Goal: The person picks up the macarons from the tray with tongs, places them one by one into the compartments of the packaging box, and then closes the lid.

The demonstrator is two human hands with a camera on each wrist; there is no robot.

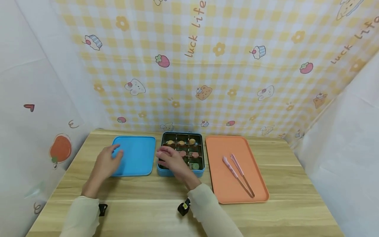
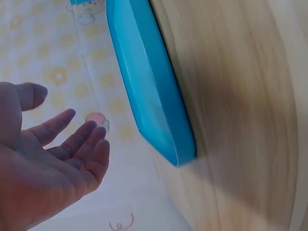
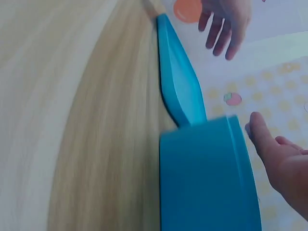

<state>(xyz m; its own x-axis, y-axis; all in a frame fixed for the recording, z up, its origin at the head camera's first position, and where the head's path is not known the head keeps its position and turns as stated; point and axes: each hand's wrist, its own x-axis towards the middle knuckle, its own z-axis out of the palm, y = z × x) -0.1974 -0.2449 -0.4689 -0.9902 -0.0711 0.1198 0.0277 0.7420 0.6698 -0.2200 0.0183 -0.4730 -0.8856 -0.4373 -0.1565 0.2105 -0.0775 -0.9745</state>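
Observation:
My left hand (image 1: 106, 163) hovers over the left edge of a shallow blue tray (image 1: 136, 154), fingers relaxed and thumb apart, holding nothing. The left wrist view shows that hand (image 2: 53, 166) palm up beside the tray's raised rim (image 2: 166, 91). Over the left side of a square blue box (image 1: 196, 172), my right hand (image 1: 174, 163) has loosely extended fingers and partly hides the dividers. In the right wrist view it (image 3: 288, 166) hangs above the box wall (image 3: 207, 178), with nothing in its grasp. Small yellow cookies (image 1: 192, 142), pink cookies (image 1: 195, 154) and a green cookie (image 1: 195, 166) sit in the compartments.
On the right, an orange tray (image 1: 228, 144) bears pink-handled tongs (image 1: 241, 177), lying with their handles toward the back. The wooden table (image 1: 139, 210) meets a checked cloth (image 1: 177, 82) behind and white cloth on both sides.

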